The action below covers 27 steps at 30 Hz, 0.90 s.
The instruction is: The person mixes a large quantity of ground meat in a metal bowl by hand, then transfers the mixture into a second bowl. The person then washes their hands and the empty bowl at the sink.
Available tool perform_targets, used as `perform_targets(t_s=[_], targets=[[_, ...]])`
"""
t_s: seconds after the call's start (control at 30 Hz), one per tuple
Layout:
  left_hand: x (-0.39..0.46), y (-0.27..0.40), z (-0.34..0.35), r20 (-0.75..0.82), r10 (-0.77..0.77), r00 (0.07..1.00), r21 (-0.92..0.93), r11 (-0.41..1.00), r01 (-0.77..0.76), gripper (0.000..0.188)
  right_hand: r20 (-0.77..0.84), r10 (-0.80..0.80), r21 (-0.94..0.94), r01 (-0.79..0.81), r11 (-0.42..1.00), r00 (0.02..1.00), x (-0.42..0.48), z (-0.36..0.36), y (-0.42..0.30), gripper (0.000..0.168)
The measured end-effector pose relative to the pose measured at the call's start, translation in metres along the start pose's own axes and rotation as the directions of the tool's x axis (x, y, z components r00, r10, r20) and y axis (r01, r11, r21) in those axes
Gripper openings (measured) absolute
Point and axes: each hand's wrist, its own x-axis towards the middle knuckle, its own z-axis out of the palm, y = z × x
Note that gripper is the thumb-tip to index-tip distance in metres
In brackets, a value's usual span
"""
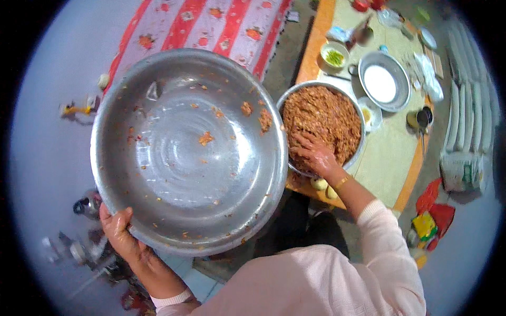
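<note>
A large round metal basin (178, 158) is tilted towards me, with scraps of reddish-brown minced mixture stuck to its inner wall and bottom. My left hand (118, 227) grips its rim at the lower left, thumb over the edge. To the right, a smaller metal bowl (363, 134) on the table is heaped with the minced mixture (322, 112). My right hand (314, 152) rests on the near left part of that mixture, fingers spread and partly sunk in. Whether the fingers hold any of it cannot be told.
The yellow-topped table (389, 162) bears a bowl of chopped greens (335, 55), a metal pot of white contents (381, 81) and a dark cup (422, 117). Pale round vegetables (319, 183) lie by the near edge. A red-striped floral cloth (185, 23) is behind the basin; stacked pale chairs (466, 118) stand right.
</note>
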Motion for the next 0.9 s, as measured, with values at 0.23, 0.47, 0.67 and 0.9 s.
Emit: perform_targets(t_s=[0.23,0.47,0.67,0.9], targets=[[-0.034,-0.03,-0.053,0.094,0.069,0.993,-0.021,0.998,-0.067,0.029,-0.444,0.421,0.22,-0.359,0.907,0.791,-0.038,-0.027,-0.058,0.021],[-0.077,-0.034,-0.071,0.024,0.046,0.999,-0.068,0.997,-0.044,0.026,-0.282,0.766,0.535,-0.568,0.626,0.578,-0.15,0.011,-0.094,0.017],[-0.093,-0.057,-0.098,-0.058,-0.057,0.997,0.001,0.998,0.057,0.029,-0.154,0.569,0.253,-0.524,0.813,0.808,-0.193,0.097,-0.114,0.02],[-0.078,-0.103,-0.145,-0.076,-0.167,0.983,0.137,0.975,0.176,0.027,-0.117,0.408,-0.139,-0.421,0.896,0.906,-0.125,0.169,-0.086,0.02]])
